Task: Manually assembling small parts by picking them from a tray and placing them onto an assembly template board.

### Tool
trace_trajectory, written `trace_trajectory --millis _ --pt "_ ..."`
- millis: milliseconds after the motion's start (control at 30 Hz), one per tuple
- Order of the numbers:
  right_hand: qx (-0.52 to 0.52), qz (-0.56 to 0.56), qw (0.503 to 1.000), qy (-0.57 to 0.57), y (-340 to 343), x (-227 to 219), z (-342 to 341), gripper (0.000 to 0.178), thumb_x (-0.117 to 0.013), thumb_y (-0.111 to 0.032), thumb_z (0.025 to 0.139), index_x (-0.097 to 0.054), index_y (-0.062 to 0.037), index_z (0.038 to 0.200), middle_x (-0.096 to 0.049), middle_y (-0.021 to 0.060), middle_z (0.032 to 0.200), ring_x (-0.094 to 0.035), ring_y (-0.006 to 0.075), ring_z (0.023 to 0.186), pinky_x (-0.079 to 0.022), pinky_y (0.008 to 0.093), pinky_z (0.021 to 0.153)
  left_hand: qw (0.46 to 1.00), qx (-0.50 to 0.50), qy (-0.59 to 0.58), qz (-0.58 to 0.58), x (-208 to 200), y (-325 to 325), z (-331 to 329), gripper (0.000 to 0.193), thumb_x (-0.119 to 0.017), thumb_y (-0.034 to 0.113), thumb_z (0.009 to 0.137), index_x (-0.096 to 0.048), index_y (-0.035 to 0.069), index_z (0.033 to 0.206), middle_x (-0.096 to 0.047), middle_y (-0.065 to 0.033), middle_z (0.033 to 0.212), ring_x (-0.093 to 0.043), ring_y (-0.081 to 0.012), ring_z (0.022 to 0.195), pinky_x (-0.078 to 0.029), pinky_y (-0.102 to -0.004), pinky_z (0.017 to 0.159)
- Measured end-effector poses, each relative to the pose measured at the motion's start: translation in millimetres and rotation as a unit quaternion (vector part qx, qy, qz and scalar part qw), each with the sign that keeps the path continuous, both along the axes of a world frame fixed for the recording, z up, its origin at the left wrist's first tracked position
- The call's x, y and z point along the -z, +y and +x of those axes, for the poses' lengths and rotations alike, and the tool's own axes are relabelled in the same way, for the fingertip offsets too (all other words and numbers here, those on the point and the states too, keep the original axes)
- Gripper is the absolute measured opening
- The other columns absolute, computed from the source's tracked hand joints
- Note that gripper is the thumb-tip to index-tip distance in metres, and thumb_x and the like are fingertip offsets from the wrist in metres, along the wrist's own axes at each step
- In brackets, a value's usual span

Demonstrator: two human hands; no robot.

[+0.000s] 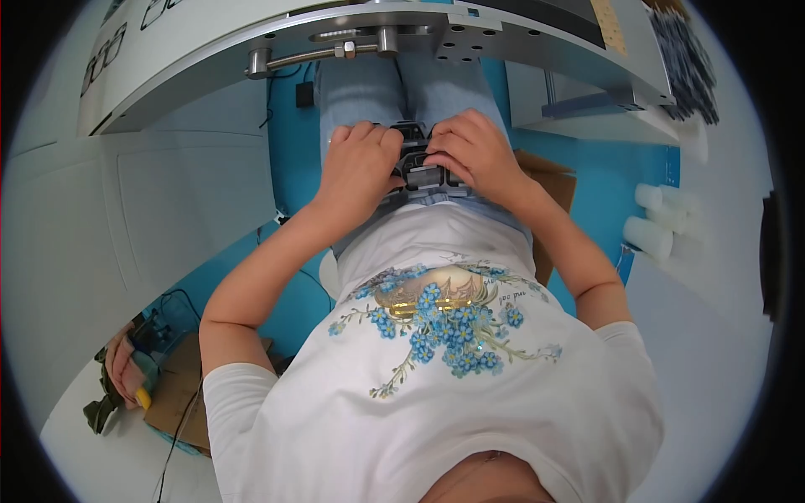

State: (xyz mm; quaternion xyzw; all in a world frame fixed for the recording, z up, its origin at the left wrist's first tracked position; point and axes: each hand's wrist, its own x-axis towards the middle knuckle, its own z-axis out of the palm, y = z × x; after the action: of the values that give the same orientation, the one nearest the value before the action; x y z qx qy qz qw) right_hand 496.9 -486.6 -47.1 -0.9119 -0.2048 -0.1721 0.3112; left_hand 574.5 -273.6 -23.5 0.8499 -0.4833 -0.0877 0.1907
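Several dark grey and black plastic pieces with frame-like outlines lie together on my lap, over the blue jeans. My left hand rests at their left side, fingers curled round the edge with the thumb toward the middle. From the right, my right hand reaches over the pieces, its thumb and fingers closed on a dark piece near the centre. Both hands hide parts of the group, so the exact shape of each piece cannot be made out.
Just beyond my knees runs a metal workbench edge with a bar and bolts. A white cabinet stands left. Cardboard boxes sit on the right and lower left. White cups and a dark bundle of strips are at right.
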Motion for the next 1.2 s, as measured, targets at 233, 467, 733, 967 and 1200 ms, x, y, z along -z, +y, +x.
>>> trace_trajectory --millis 233,467,733,967,1200 --pt "-0.006 0.018 1.000 0.016 1 -4 3 0.018 -0.076 -0.014 0.076 -0.065 -0.0061 0.088 -0.063 0.0049 0.096 -0.055 0.0275 0.086 -0.046 0.0377 0.075 1.000 -0.005 -0.002 0.015 -1 -2 -4 0.044 -0.084 0.014 0.061 -0.055 0.007 0.095 -0.064 -0.0080 0.092 -0.058 -0.0265 0.096 -0.039 -0.0384 0.083" --pt "-0.043 -0.080 0.994 -0.067 -2 -6 5 0.017 -0.073 -0.016 0.076 -0.065 -0.0062 0.086 -0.063 0.0044 0.102 -0.058 0.0257 0.092 -0.048 0.0387 0.079 1.000 -0.008 -0.011 0.006 -1 -1 -5 0.044 -0.083 0.014 0.062 -0.054 0.007 0.094 -0.063 -0.0077 0.092 -0.057 -0.0262 0.097 -0.038 -0.0382 0.083" --pt "-0.009 -0.104 0.993 -0.057 3 12 4 0.017 -0.071 -0.017 0.077 -0.062 -0.0058 0.086 -0.062 0.0042 0.106 -0.057 0.0262 0.097 -0.045 0.0418 0.088 0.999 -0.030 0.029 -0.026 5 -1 4 0.040 -0.083 0.014 0.064 -0.055 0.009 0.091 -0.063 -0.0055 0.089 -0.058 -0.0263 0.093 -0.038 -0.0388 0.081" --pt "0.009 -0.029 0.999 -0.028 0 5 5 0.017 -0.075 -0.016 0.077 -0.063 -0.0084 0.087 -0.061 0.0037 0.112 -0.055 0.0282 0.104 -0.044 0.0410 0.091 0.998 -0.030 0.051 -0.031 8 -1 10 0.034 -0.083 0.015 0.068 -0.054 0.010 0.083 -0.060 -0.0035 0.084 -0.057 -0.0264 0.090 -0.036 -0.0388 0.078" --pt "0.005 -0.058 0.998 -0.007 5 -2 8 0.017 -0.075 -0.016 0.077 -0.063 -0.0082 0.087 -0.060 0.0031 0.116 -0.053 0.0293 0.107 -0.043 0.0408 0.093 0.999 -0.027 0.027 -0.016 3 -2 5 0.030 -0.081 0.014 0.068 -0.057 0.009 0.086 -0.063 -0.0050 0.088 -0.058 -0.0256 0.094 -0.038 -0.0388 0.082"
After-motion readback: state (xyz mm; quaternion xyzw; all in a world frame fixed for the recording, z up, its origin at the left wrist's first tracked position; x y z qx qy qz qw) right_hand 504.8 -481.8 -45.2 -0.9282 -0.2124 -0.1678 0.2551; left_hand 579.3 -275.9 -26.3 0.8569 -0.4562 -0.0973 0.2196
